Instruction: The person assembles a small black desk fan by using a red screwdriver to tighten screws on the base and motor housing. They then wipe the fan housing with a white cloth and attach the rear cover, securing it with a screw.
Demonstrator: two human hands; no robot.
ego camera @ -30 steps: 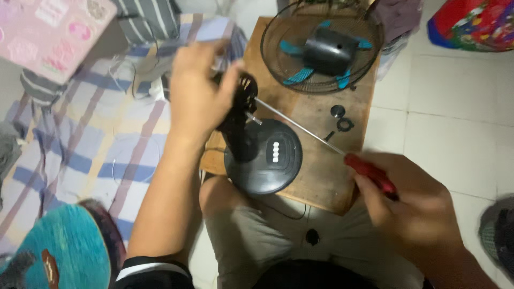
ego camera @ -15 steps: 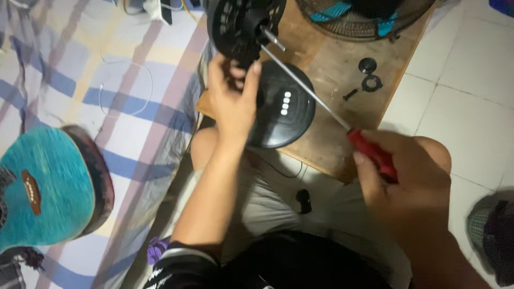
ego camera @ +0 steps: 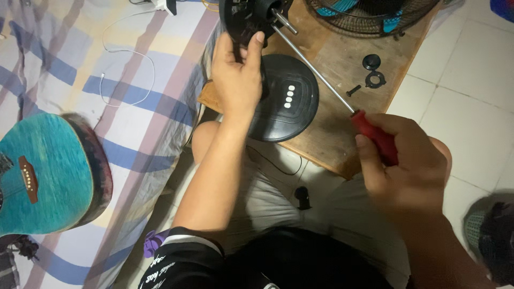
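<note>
On the wooden desk (ego camera: 342, 144), beside the fan base (ego camera: 289, 101) | our left hand (ego camera: 235, 80) clamps the fan neck (ego camera: 243, 21), steadying it | right hand (ego camera: 407, 166) grips the red screwdriver (ego camera: 375, 136), aimed above the base | loose nuts (ego camera: 372, 72) right of base.

No packages, labels, signs or screens show anywhere in view.

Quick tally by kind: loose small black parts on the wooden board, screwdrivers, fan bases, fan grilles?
Loose small black parts: 3 (round cap, ring nut, screw)
Screwdriver: 1, red handle in the right hand
Fan base: 1, its neck in the left hand
Fan grille: 1, with blue blades
Total: 6
</note>
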